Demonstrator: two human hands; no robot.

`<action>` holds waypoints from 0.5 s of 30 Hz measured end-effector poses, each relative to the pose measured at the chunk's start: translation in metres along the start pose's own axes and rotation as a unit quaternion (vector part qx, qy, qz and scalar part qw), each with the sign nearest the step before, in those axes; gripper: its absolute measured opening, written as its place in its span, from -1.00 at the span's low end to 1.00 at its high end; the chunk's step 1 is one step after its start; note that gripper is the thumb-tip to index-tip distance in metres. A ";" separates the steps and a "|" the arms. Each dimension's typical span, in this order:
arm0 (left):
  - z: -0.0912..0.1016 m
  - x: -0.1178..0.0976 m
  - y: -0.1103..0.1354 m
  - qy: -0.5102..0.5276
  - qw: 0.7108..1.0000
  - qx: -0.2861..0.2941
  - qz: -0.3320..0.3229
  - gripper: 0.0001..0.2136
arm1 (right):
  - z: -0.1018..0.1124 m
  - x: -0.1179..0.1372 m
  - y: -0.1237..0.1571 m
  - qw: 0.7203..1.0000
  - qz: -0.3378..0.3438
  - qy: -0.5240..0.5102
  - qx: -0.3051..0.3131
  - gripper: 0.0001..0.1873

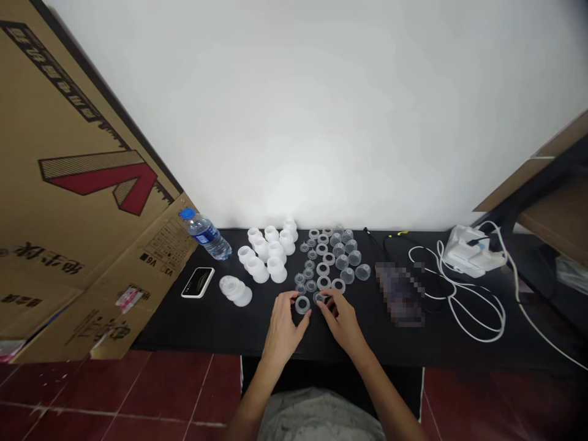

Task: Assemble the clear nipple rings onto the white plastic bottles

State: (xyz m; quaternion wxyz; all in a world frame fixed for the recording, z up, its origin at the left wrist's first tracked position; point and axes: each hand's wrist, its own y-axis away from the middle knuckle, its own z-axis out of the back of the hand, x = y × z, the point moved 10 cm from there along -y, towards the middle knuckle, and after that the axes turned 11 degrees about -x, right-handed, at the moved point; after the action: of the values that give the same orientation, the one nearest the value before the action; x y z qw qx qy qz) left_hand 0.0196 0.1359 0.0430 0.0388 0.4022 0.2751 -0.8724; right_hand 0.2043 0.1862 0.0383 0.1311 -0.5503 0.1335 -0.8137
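White painted wall (294, 110) rose behind a long black tabletop (193, 324), and a large printed cardboard sheet (78, 184) leaned in at the left. A clear plastic water bottle (209, 237) with a blue cap lay tilted by the cardboard, water inside it. Frosted white cup-shaped pieces (269, 251) stood clustered together, just beside rows of clear cups (342, 254). Nearest the person, the curved left hand (283, 324) had its fingertips beside a clear ring (302, 304), while the curled right hand (339, 320) pinched a second clear ring (319, 298).
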 end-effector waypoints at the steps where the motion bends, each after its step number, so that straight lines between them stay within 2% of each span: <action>1: -0.002 0.000 0.000 -0.005 1.000 0.009 -0.002 -0.66 | 0.001 -0.001 0.000 1.000 -0.012 -0.012 0.001 -0.76; 5: -0.006 -0.001 0.001 -0.015 0.999 0.040 -0.012 -0.69 | 0.001 -0.002 0.000 0.999 -0.031 -0.025 0.009 -0.77; 10: -0.001 0.005 0.000 0.023 0.999 0.033 0.034 -0.57 | -0.001 -0.001 -0.001 1.000 -0.008 0.003 0.014 -0.78; 15: 0.006 0.005 -0.004 0.053 0.997 0.019 0.049 -0.63 | -0.001 0.002 -0.003 1.000 0.012 0.004 0.006 -0.79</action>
State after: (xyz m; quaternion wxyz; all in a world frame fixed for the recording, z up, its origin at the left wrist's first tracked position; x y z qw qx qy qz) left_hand 0.0108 0.1365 0.0441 0.0591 0.4613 0.2406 -0.8519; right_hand 0.2022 0.1881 0.0408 0.1435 -0.5445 0.1356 -0.8152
